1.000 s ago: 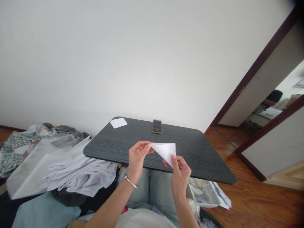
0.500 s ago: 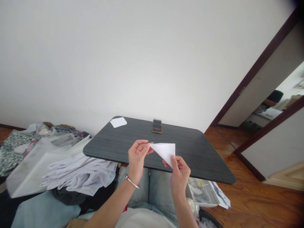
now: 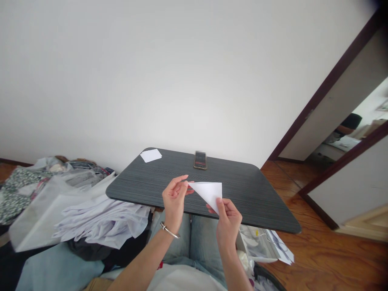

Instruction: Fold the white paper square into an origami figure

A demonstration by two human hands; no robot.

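The left hand [image 3: 174, 198] is pinching the left tip of the folded white paper [image 3: 209, 191] between thumb and forefinger; these two fingers are closing on the tip, while the other fingers are spreading loosely apart. The right hand [image 3: 228, 218] is gripping the lower right corner, its thumb pressing on the near face and its fingers curling behind. The folded paper is forming a triangle, point down, above the near edge of the dark desk [image 3: 242, 190]. A phone [image 3: 200, 160] is standing near the far edge, and white sheets [image 3: 151, 155] are lying at the far left corner. Below the desk's right side, an open box [image 3: 257, 244] is holding clear plastic packaging and a small yellow item; the remaining contents are too small to identify.
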